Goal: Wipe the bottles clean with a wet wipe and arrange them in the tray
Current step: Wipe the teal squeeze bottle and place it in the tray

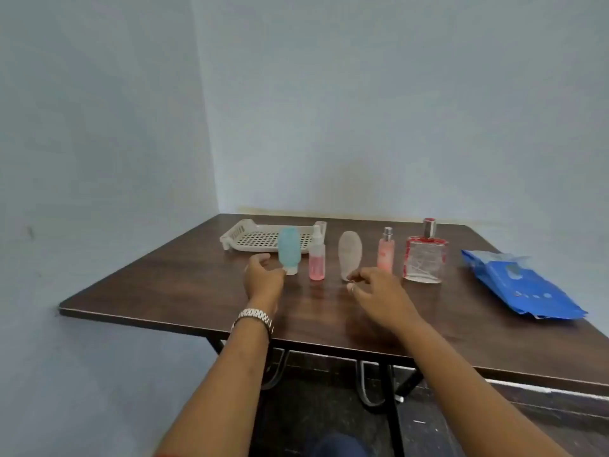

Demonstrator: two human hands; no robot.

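Several bottles stand in a row on the brown table (184, 291): a blue squeeze bottle (289, 247), a pink spray bottle (317, 257), a whitish squeeze bottle (349, 253), a slim pink perfume bottle (386, 252) and a square glass bottle with a red cap (425, 258). An empty white perforated tray (260, 237) lies behind the blue bottle. My left hand (262, 278) hovers just left of the blue bottle's base, fingers loosely spread, holding nothing. My right hand (375, 290) is near the whitish bottle's base, fingers relaxed and empty.
A blue wet wipe pack (520, 285) lies at the table's right side, its flap lifted. The table stands in a corner, with walls behind and to the left. Black table legs show beneath the front edge.
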